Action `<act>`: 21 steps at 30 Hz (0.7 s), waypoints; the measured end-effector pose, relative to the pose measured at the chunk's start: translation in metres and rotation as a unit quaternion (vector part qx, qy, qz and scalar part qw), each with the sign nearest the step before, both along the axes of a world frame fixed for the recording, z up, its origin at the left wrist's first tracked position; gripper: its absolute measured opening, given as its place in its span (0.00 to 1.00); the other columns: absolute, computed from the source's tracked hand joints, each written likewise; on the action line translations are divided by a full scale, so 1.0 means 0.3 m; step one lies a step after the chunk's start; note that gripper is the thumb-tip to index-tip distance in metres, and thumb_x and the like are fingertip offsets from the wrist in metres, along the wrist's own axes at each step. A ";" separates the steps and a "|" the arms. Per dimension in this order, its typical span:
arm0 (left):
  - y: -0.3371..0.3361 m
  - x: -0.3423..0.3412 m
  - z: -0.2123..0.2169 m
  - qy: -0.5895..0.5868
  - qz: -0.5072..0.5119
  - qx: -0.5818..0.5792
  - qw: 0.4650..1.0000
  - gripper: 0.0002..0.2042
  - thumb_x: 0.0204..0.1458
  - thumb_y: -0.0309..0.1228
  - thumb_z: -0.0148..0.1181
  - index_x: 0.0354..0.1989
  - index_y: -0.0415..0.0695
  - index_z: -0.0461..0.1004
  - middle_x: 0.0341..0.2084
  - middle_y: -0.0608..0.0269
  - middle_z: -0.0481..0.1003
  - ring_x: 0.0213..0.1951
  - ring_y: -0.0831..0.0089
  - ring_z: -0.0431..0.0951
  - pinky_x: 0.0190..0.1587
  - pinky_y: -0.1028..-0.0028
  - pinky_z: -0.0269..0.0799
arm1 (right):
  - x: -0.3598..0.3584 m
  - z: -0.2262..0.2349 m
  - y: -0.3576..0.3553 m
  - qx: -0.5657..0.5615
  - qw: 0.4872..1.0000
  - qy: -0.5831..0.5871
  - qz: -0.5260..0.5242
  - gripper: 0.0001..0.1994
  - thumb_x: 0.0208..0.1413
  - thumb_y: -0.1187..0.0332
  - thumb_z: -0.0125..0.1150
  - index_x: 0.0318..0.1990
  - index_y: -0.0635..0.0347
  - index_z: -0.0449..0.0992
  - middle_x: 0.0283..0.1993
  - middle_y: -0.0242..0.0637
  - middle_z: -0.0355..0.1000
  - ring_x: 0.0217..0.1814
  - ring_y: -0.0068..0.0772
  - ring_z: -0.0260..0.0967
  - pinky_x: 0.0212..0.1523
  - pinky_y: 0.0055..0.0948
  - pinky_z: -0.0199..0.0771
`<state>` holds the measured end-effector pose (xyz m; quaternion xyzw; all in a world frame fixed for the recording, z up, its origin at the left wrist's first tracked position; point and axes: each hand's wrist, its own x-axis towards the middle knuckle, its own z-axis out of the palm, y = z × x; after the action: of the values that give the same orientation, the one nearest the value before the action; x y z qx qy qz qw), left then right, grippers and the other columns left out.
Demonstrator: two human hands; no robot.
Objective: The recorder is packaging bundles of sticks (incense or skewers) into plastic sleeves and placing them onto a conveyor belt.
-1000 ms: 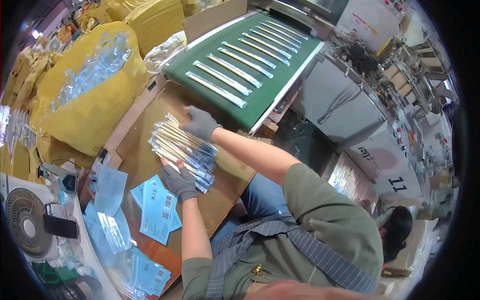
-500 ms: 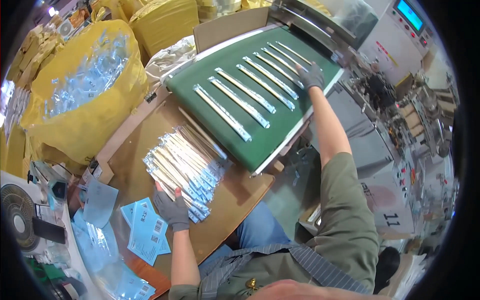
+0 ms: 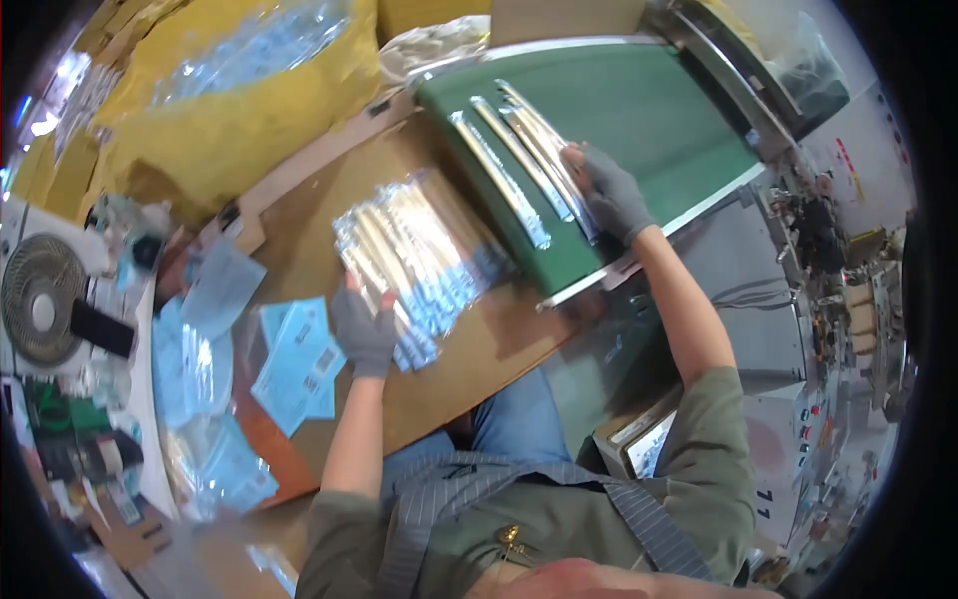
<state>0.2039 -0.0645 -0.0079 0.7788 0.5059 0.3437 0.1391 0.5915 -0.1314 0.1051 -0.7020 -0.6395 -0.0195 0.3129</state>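
Note:
Several slim, wrapped chopstick packs with clear film and blue ends lie on a green conveyor belt (image 3: 689, 120). My right hand (image 3: 614, 195), in a grey glove with bare fingertips, rests against the rightmost of these belt packs (image 3: 544, 150), its fingers spread along them. One pack (image 3: 499, 180) lies a little apart on their left. On the brown table, a loose pile of similar packs (image 3: 404, 250) lies roughly side by side. My left hand (image 3: 364, 329), gloved the same way, touches the pile's near left edge, thumb and fingers apart.
Blue printed sheets (image 3: 299, 364) lie left of my left hand, near clear plastic bags. A fan (image 3: 45, 299) stands at far left. A large yellow bag (image 3: 239, 120) holds blue-and-clear wrappers. Machinery (image 3: 848, 299) lines the right, and an open box (image 3: 639, 439) sits below the belt.
My right hand has swept leftward and nearer along the belt, bringing the spaced packs close together. My left hand stays at the pile. The whole view has shifted.

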 end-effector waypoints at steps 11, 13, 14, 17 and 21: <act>0.127 0.044 -0.021 -0.397 0.005 -0.315 0.862 0.39 0.56 0.58 0.42 0.61 0.31 0.56 0.55 0.41 0.66 0.57 0.54 0.66 0.57 0.68 0.60 | -0.557 -0.137 0.338 -0.267 0.904 0.287 -0.169 0.42 0.47 0.36 0.54 0.54 0.72 0.65 0.53 0.62 0.66 0.56 0.55 0.66 0.56 0.41 0.65; 0.197 0.038 -0.050 -0.521 -0.040 -0.408 0.748 0.39 0.54 0.58 0.48 0.58 0.29 0.61 0.53 0.46 0.68 0.54 0.62 0.68 0.56 0.70 0.61 | -0.701 -0.155 0.351 -0.244 0.937 0.197 -0.156 0.43 0.45 0.36 0.56 0.54 0.72 0.65 0.50 0.61 0.69 0.54 0.56 0.67 0.55 0.42 0.67; 0.197 0.050 -0.025 -0.551 -0.069 -0.421 0.717 0.39 0.53 0.58 0.50 0.56 0.28 0.62 0.52 0.47 0.68 0.54 0.64 0.68 0.56 0.71 0.62 | -0.757 -0.156 0.349 -0.215 0.959 0.105 -0.152 0.43 0.42 0.36 0.59 0.54 0.71 0.65 0.48 0.59 0.71 0.52 0.58 0.69 0.53 0.42 0.68; 0.156 0.078 0.067 -0.552 -0.008 -0.489 0.676 0.30 0.49 0.49 0.64 0.52 0.37 0.69 0.44 0.59 0.74 0.42 0.71 0.74 0.46 0.72 0.69 | -0.772 -0.200 0.346 -0.307 0.890 0.337 0.001 0.37 0.42 0.44 0.63 0.50 0.71 0.70 0.44 0.53 0.73 0.44 0.45 0.73 0.46 0.35 0.72; 0.119 0.004 0.132 -0.461 -0.034 -0.430 0.776 0.24 0.47 0.43 0.67 0.46 0.36 0.74 0.40 0.64 0.75 0.40 0.77 0.72 0.44 0.78 0.68 | -0.816 -0.213 0.313 -0.273 0.683 0.666 0.122 0.23 0.49 0.59 0.64 0.46 0.68 0.73 0.39 0.40 0.75 0.34 0.27 0.73 0.38 0.25 0.73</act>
<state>0.2050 -0.0289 0.0317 0.4035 0.4492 0.4033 0.6876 0.3466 -0.0377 0.0412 -0.5001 -0.3189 0.6674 0.4503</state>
